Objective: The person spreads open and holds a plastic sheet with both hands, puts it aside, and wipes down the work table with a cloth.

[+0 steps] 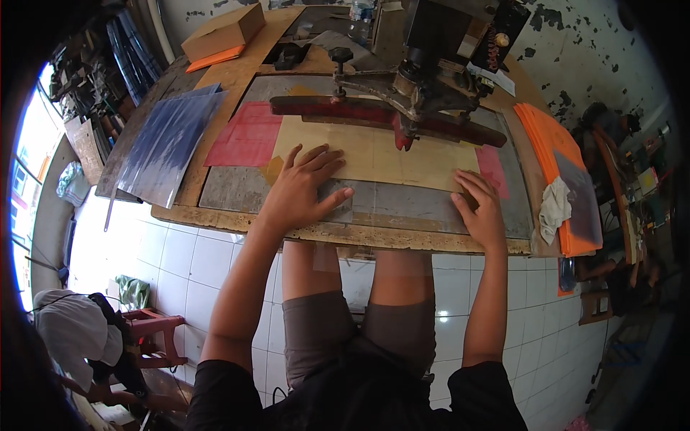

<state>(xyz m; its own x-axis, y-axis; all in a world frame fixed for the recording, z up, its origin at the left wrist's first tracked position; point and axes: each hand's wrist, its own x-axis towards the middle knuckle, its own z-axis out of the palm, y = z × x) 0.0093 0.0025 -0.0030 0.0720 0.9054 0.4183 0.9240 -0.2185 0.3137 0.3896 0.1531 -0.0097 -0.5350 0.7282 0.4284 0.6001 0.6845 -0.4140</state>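
My left hand (309, 183) lies with fingers spread on the left part of a pale yellow sheet (381, 154), its thumb pointing right over the grey metal plate (402, 201). At the sheet's right end, my right hand (480, 208) rests with fingers stretched out and thumb apart. What looks like clear plastic film (338, 208) lies by my left hand, but its outline is hard to make out. Just beyond both hands, a dark red press bar (338, 113) stretches across the sheet beneath a metal bracket (388, 90). Pink sheets (244, 134) show at both ends of the yellow one.
Clear-blue plastic sheets (169, 147) lie on the table's left side. Orange folders (546, 158) and a white rag (555, 208) sit along the right edge. A cardboard box (224, 32) stands at the back left. Another person (79, 337) is at lower left, near a red stool (154, 330).
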